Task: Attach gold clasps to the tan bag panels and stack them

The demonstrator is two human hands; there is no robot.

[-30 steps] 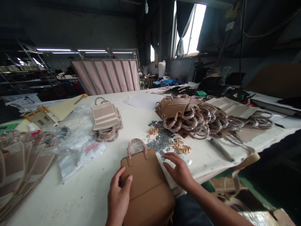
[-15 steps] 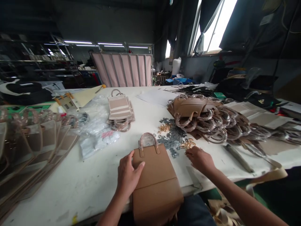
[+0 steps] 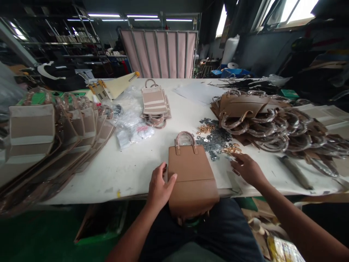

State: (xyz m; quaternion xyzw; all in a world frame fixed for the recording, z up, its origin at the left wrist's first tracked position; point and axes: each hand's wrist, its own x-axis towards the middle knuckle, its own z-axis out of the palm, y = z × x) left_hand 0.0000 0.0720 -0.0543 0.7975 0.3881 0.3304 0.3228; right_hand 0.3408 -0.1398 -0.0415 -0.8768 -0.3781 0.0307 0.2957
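Observation:
A brown handbag body (image 3: 192, 163) with a plastic-wrapped handle (image 3: 185, 140) lies at the table's front edge, its lower end hanging over toward my lap. My left hand (image 3: 160, 187) is at its left edge, thumb resting on the brown surface and fingers apart from it. My right hand (image 3: 247, 168) reaches over the table with fingers apart, its fingertips beside a small heap of gold metal fittings (image 3: 231, 149). Whether a small piece touches those fingertips I cannot tell. Grey metal plates (image 3: 218, 140) are spread by the heap, near a second group of gold pieces (image 3: 206, 128).
To the right, brown bag parts with wrapped handles (image 3: 253, 109) are piled up. Beige-and-white panels (image 3: 31, 131) stand in rows at left. Farther back lie a small stack of panels (image 3: 155, 102) and clear plastic bags (image 3: 135, 133). A dark grey bar-like tool (image 3: 296, 173) lies at right.
The view has tilted down and shifted left, showing my lap and the floor. My left thumb sits lower along the bag's edge. My right fingers, earlier bunched by the gold fittings, are now more spread.

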